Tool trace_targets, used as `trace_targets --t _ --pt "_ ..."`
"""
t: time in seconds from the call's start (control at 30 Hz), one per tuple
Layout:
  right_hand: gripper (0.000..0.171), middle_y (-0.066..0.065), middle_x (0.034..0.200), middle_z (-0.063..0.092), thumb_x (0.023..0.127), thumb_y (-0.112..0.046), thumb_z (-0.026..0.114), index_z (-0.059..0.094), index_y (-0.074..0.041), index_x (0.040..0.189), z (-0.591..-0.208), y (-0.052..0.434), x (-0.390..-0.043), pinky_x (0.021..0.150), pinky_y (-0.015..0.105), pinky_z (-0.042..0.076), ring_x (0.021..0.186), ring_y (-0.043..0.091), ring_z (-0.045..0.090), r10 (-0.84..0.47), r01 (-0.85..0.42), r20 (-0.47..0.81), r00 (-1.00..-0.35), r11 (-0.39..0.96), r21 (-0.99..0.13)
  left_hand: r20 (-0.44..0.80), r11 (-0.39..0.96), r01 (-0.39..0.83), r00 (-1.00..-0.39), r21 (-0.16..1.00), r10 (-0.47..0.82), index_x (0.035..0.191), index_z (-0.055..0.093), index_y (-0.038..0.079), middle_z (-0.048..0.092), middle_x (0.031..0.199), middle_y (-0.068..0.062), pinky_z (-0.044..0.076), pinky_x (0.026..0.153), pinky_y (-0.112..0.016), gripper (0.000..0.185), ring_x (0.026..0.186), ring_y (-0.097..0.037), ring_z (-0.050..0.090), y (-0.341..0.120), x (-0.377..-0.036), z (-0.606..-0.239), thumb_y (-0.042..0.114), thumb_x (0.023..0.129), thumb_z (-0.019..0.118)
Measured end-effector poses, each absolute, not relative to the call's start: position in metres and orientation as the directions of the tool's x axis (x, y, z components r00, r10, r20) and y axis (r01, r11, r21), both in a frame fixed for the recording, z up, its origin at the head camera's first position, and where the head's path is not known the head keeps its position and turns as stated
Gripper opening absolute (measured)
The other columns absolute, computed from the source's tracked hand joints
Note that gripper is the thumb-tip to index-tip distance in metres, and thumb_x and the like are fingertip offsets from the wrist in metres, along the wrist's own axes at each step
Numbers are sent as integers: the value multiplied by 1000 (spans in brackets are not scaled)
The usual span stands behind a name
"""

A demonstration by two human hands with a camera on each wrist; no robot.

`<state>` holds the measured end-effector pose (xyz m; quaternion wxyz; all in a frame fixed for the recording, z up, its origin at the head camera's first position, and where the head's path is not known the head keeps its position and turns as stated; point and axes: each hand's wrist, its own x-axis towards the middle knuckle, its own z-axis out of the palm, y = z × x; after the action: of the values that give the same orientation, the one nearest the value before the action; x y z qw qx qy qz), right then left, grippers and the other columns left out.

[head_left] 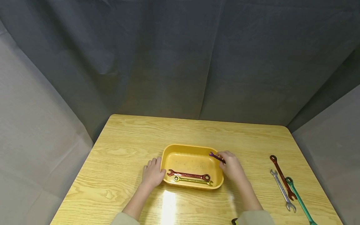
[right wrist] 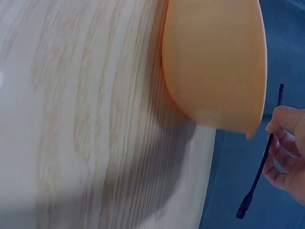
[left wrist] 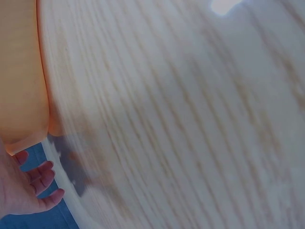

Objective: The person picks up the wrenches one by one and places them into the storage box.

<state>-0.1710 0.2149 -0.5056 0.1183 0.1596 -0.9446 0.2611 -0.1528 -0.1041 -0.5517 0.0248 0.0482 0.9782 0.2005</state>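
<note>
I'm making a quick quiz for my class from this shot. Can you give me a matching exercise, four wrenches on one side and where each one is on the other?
Things:
1. purple wrench
2. yellow wrench
3. green wrench
4. silver wrench

Places:
A. lying in the yellow tray, along its near wall
B. on the table, farthest to the right
C. pinched in the right hand over the tray's rim
D. on the table, between a dark red wrench and the green one

Pairs: 1-C, 2-A, 3-B, 4-D
</note>
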Motion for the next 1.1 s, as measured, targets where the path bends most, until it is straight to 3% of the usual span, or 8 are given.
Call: trace_targets --t 0.2,0.67,1.1 --pt "30 14 96 63 68 7 70 65 -2 96 -504 202 -172 72 41 50 88 31 60 -260 -385 318 -912 811 -441 -35 921 88 -993 380 109 123 42 9 48 109 -10 37 74 -43 43 92 -25 43 -104 -153 -552 29 86 51" --pt "32 11 92 63 66 11 68 66 -5 94 -505 181 -174 65 34 52 84 28 61 -315 -448 354 -881 797 -405 -33 922 86 -994 378 106 123 42 10 48 107 -10 36 72 -42 43 89 -24 42 -103 -153 -552 29 86 51" --pt "31 8 92 62 68 8 68 66 -7 95 -503 160 -175 69 35 50 84 24 59 -365 -477 327 -872 786 -393 -38 920 83 -994 382 105 124 42 9 48 108 -11 37 74 -43 43 91 -25 42 -103 -153 -551 29 86 51"
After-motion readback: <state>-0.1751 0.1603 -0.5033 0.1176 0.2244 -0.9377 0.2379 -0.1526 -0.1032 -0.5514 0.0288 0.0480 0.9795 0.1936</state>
